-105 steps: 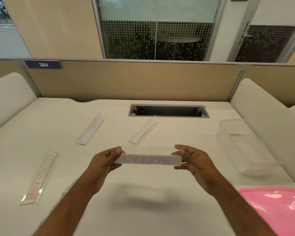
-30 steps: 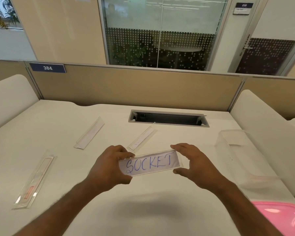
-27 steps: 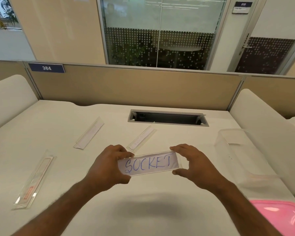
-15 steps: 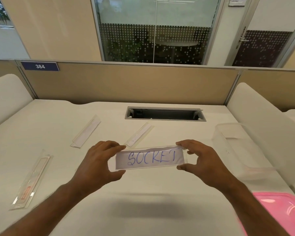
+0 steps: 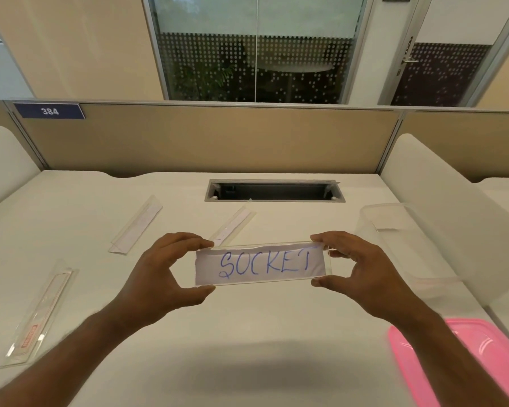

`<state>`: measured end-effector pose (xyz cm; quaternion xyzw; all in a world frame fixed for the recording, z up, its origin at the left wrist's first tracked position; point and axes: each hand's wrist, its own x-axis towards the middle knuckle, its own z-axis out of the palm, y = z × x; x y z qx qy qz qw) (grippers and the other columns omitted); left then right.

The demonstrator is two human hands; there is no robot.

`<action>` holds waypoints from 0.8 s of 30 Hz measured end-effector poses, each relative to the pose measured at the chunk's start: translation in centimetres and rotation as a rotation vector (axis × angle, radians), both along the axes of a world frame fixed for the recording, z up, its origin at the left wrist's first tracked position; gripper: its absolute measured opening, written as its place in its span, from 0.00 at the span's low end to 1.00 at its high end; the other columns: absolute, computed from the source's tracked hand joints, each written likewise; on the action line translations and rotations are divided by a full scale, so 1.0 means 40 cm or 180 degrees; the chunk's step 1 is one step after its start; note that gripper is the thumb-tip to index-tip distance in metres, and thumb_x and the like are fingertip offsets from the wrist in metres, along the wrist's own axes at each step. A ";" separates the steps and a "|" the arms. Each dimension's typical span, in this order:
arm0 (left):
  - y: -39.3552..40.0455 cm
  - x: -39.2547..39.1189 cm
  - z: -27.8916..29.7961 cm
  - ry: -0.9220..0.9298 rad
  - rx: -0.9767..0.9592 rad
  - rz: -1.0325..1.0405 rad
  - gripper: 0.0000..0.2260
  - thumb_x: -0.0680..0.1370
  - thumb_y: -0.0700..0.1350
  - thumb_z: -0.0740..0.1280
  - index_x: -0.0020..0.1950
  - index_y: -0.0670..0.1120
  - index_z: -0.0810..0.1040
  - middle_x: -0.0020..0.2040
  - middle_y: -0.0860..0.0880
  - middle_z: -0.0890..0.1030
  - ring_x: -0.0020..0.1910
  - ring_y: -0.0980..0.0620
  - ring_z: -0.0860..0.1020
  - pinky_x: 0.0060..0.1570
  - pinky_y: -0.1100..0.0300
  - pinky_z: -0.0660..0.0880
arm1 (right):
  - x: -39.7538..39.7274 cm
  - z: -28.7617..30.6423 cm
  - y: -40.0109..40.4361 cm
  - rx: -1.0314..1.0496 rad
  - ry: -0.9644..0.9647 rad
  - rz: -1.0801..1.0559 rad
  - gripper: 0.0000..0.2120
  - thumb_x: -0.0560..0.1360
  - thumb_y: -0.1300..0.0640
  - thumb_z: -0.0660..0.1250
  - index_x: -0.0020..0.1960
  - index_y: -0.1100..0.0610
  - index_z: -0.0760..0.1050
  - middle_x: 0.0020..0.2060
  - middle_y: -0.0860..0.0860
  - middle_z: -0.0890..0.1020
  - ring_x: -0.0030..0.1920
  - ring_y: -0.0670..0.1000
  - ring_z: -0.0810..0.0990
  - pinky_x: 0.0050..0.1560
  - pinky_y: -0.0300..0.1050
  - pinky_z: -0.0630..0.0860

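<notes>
1. Fingers of the left hand curl over the top left edge of the sign, with the thumb under its lower left corner, so that end is pinched
2. Fingers of the right hand grasp the right end the same way: fingertips on the top edge, thumb at the lower right corner
3. The sign sits at the centre of the frame, held level between both hands and raised off the desk, which shows its shadow below; it is a clear flat sleeve with white paper inside, and SOCKET in blue ink faces the camera the right way up
4. Just behind the sign, above its left half, the far holder lies slanted on the desk
5. Left of that, the middle holder lies at a similar slant, well apart from the hands
6. At the lower left, the left holder lies lengthwise, with a red mark at its near end
7. Right of the right hand stands a clear tub, open at the top
8. At the lower right corner lies a pink lid, partly crossed by the right forearm
9. Above the centre, a dark slot is cut into the desk
10. Behind it runs a tan partition, with a blue plate reading 384 at the upper left
</notes>
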<state>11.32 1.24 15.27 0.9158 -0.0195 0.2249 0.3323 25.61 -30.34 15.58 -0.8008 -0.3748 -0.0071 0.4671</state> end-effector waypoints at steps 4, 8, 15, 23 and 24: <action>-0.007 0.013 0.003 0.0025 0.0024 0.0017 0.31 0.60 0.43 0.84 0.60 0.56 0.79 0.57 0.64 0.77 0.60 0.61 0.73 0.53 0.77 0.66 | 0.005 0.009 -0.014 0.0033 0.0026 0.0016 0.30 0.61 0.56 0.81 0.61 0.46 0.77 0.56 0.38 0.80 0.55 0.46 0.78 0.53 0.36 0.76; -0.016 0.025 -0.003 0.0069 0.0061 0.0009 0.30 0.60 0.44 0.84 0.60 0.54 0.80 0.58 0.64 0.77 0.59 0.63 0.73 0.53 0.78 0.66 | 0.012 0.012 -0.027 -0.0044 0.0015 0.0033 0.30 0.61 0.55 0.81 0.61 0.48 0.77 0.55 0.41 0.80 0.54 0.47 0.78 0.52 0.37 0.77; -0.039 0.051 -0.005 0.0118 0.0084 0.0031 0.30 0.61 0.46 0.83 0.60 0.57 0.79 0.58 0.64 0.76 0.60 0.64 0.72 0.53 0.78 0.66 | 0.024 0.011 -0.053 -0.0043 0.0091 -0.0065 0.30 0.58 0.46 0.79 0.58 0.37 0.75 0.53 0.34 0.80 0.54 0.43 0.78 0.53 0.29 0.72; -0.085 0.088 -0.020 0.0174 -0.0052 -0.0040 0.29 0.61 0.44 0.83 0.59 0.57 0.79 0.57 0.65 0.78 0.58 0.58 0.75 0.51 0.75 0.69 | 0.059 -0.009 -0.103 -0.0024 0.0115 -0.0093 0.31 0.59 0.48 0.81 0.59 0.37 0.76 0.54 0.36 0.81 0.55 0.44 0.78 0.56 0.33 0.73; -0.092 0.098 -0.024 0.0171 -0.0056 -0.0051 0.29 0.61 0.44 0.83 0.59 0.58 0.79 0.58 0.65 0.77 0.58 0.58 0.75 0.51 0.75 0.70 | 0.063 -0.012 -0.111 -0.0006 0.0113 -0.0095 0.31 0.59 0.48 0.80 0.60 0.39 0.76 0.54 0.36 0.81 0.56 0.45 0.78 0.57 0.35 0.73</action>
